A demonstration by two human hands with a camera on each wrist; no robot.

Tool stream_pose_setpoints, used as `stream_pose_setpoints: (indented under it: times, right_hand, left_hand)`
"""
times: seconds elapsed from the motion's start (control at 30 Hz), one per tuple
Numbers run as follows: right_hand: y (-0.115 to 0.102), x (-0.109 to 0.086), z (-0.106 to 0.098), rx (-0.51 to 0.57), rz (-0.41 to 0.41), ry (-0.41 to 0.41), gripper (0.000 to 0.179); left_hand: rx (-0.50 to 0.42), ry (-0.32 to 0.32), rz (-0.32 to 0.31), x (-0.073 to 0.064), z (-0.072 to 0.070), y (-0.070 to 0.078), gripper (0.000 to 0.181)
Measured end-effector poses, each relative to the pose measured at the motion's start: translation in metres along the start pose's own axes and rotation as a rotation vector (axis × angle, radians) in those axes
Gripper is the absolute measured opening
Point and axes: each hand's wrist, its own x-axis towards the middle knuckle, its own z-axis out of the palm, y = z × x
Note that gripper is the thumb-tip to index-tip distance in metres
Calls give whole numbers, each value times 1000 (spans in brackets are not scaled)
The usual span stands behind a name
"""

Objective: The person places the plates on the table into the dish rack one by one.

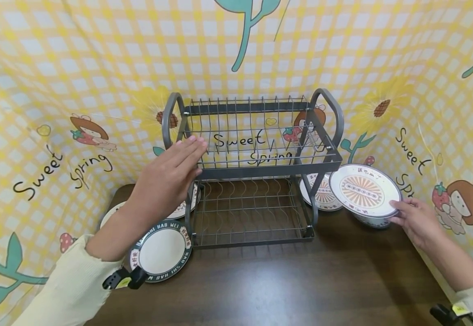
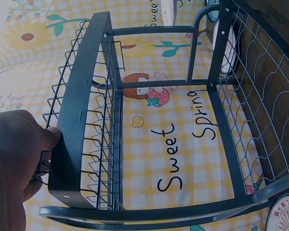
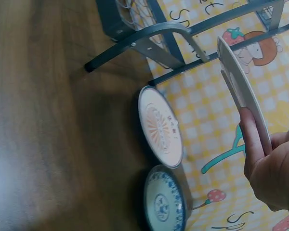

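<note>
My right hand (image 1: 417, 222) pinches the right edge of a white plate (image 1: 364, 190) with an orange sunburst print, raised and tilted at the rack's right. In the right wrist view this plate (image 3: 248, 96) appears nearly edge-on between thumb and fingers. My left hand (image 1: 167, 176), its fingers mostly straight, rests at the left front corner of the two-tier dark metal dish rack (image 1: 269, 171). The left wrist view has the thumb of that hand (image 2: 14, 159) touching the upper front bar (image 2: 79, 110); the other fingers are partly hidden.
A similar sunburst plate (image 3: 159, 127) lies on the brown table beside the rack, with a blue-and-white patterned dish (image 3: 164, 204) near it. Left of the rack lies a dark-rimmed plate (image 1: 161, 251), other plates partly hidden behind it. Yellow checked cloth (image 1: 110, 54) encloses the back and sides.
</note>
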Motion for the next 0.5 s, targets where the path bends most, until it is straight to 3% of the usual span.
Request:
stream_pose_setpoints:
  times: [0.5]
  right_hand:
    - [-27, 4, 5, 272, 21, -65, 2]
  left_hand:
    - [23, 22, 0, 2, 1, 0, 51]
